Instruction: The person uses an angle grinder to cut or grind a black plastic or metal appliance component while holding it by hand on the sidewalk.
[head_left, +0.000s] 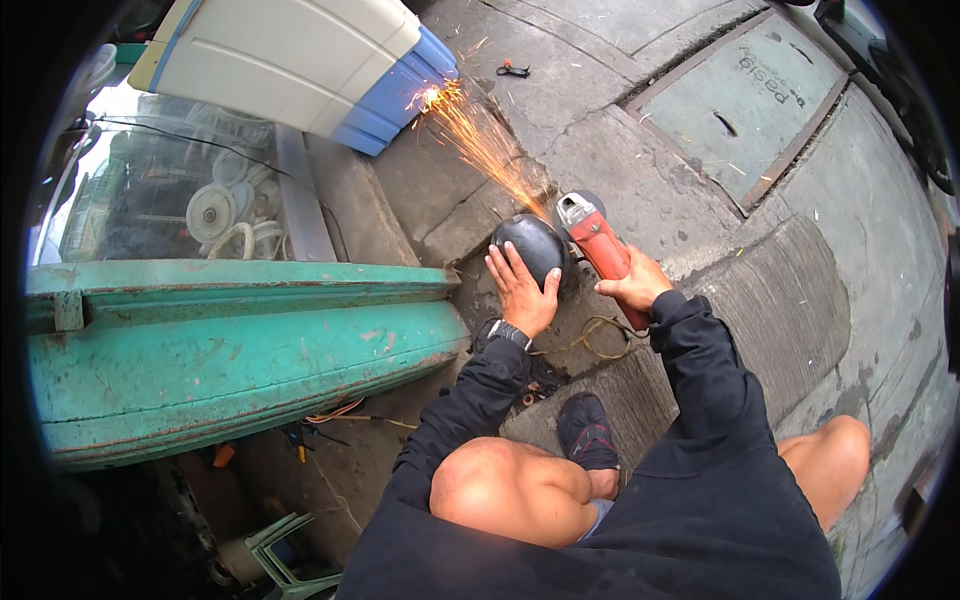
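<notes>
A red angle grinder [603,248] with a silver head is gripped by my right hand [643,283], its fingers wrapped round the body. The head sits against the right side of a black rounded, dome-like metal object [530,245]. Orange sparks [485,150] stream from the contact toward the far left. My left hand [525,292] lies on the near side of the black object, with fingers stretched out and apart. The exact spot where the disc meets the metal is hidden by the grinder head.
Sparks strike a white and blue plastic box [385,95] at the far left. A green painted bench-like ledge [250,330] runs along the left, below a glass case [180,180] of white parts. A yellowish cord [590,345] lies near the ridged mat [770,300].
</notes>
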